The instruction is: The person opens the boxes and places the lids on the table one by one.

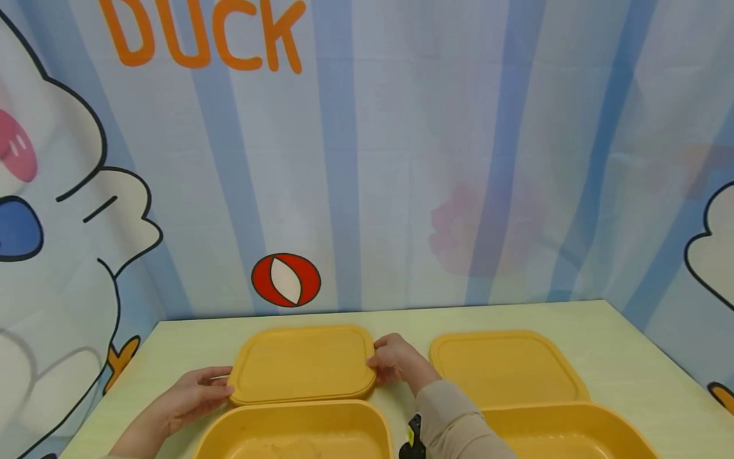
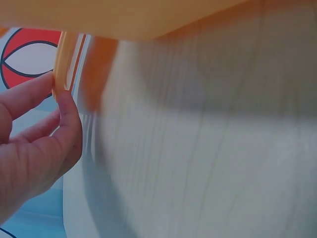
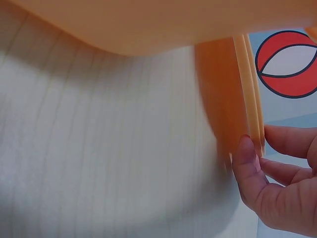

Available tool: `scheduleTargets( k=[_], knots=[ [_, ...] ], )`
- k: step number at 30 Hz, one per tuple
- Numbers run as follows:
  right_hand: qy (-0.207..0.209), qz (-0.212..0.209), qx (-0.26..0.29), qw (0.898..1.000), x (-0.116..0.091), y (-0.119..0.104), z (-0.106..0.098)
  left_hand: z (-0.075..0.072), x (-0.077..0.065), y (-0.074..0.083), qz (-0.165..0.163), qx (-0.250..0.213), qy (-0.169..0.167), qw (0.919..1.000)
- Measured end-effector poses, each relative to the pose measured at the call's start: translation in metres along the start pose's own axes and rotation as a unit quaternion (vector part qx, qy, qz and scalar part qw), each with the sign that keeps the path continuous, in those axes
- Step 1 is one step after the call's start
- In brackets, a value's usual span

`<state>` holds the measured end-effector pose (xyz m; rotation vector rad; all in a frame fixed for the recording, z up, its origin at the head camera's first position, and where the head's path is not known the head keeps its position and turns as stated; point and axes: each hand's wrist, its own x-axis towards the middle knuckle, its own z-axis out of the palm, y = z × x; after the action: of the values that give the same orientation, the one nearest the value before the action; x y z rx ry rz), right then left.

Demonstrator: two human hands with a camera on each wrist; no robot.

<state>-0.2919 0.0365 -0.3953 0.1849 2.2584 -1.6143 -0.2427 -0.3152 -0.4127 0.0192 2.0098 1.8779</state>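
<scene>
A yellow rectangular lid [image 1: 304, 363] with rounded corners is held flat between my two hands, behind a yellow tub [image 1: 292, 414]. My left hand [image 1: 197, 395] pinches its left edge, thumb on one side and fingers on the other. At the opposite end, my right hand [image 1: 399, 363] pinches the right edge in the same way. Both wrist views show the lid's edge [image 2: 62, 59] side-on; in the right wrist view the rim [image 3: 251, 94] looks doubled. The tub's near part is cut off by the head view's lower border.
To the right lies a second yellow lid [image 1: 504, 366], behind another yellow tub [image 1: 568, 424]. A small black object [image 1: 413, 440] with a yellow mark sits beside the right sleeve [image 1: 455, 417]. Behind the pale table [image 1: 619, 363] hangs a printed blue-and-white cloth [image 1: 390, 159].
</scene>
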Motion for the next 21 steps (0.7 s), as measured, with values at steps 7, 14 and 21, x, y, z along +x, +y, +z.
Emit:
scheduleTargets(
  k=[7,14,21],
  knots=[
    [0.001,0.005,-0.007,1.0,-0.0007,-0.0006,0.0,0.0005,0.0015,-0.0021,-0.001,0.0,0.007,1.0],
    [-0.004,0.004,-0.007,1.0,0.0007,0.0007,0.0004,-0.0002,0.0029,-0.0043,0.0,-0.004,0.004,1.0],
    [-0.003,0.008,-0.011,1.0,0.0032,0.0013,0.0004,0.0014,0.0042,-0.0035,-0.002,0.001,0.019,0.9998]
  ],
)
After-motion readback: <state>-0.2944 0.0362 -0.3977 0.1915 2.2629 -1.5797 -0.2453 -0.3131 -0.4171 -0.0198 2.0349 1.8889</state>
